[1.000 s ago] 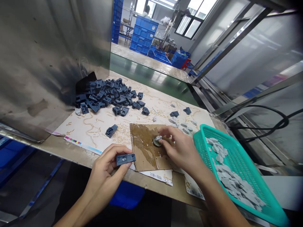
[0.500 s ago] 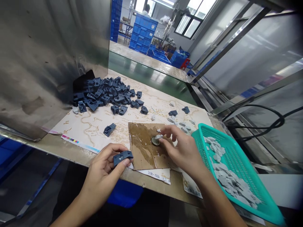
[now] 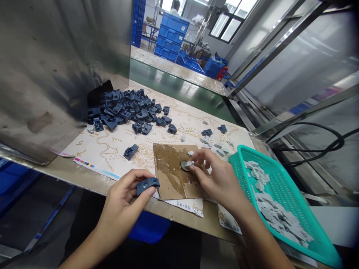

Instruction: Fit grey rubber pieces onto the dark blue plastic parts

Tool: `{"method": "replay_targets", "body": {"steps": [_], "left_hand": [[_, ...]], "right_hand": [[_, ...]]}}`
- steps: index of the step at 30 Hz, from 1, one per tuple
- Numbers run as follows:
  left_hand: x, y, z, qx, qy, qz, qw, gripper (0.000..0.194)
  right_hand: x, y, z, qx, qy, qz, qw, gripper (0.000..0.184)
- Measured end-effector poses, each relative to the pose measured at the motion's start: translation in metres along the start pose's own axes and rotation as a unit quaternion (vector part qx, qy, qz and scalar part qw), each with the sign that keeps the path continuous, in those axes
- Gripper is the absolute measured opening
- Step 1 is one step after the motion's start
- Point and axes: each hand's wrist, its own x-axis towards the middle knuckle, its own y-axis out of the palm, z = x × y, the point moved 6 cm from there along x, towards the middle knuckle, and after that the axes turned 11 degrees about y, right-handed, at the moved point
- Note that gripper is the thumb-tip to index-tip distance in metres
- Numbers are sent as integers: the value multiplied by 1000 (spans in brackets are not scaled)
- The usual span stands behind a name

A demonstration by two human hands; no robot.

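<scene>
Left hand (image 3: pixel 123 198) pinching a dark blue clip (image 3: pixel 147 185) at the near table edge, flat side up, seemingly ready for fitting. Right hand (image 3: pixel 218 179) pinching a small grey piece (image 3: pixel 189 164) over the round dish (image 3: pixel 184 165) on the stained cardboard (image 3: pixel 171 175). Teal basket (image 3: pixel 283 186) of grey pieces close right, within easy reach.

I was looking at a factory floor: stacked blue crates (image 3: pixel 171 39) stood beyond a green conveyor belt (image 3: pixel 179 91), a heap of dark moulded parts (image 3: pixel 126 110) lay on the workbench (image 3: pixel 84 173), probably plastic.
</scene>
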Motion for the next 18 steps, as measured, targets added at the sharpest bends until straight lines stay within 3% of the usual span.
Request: {"method": "replay_targets", "body": {"steps": [2,4,8,13,18], "left_hand": [[0,0,-1,-24,0,-16,1000,14],[0,0,-3,-52,0,-35,998,15],[-2,11,-13,-100,1,-25,995,18],[-6,33,-29,-166,-1,31,986,23],[-9,43,-37,-165,19,59,984,22]], "right_hand": [[-1,-3,-2,48,25,-2,999,9],[-4,-7,-5,171,70,7,983,13],[-20,-9,0,433,161,90,882,23],[-42,-14,27,526,168,178,814,22],[-51,-14,40,569,125,211,785,20]]}}
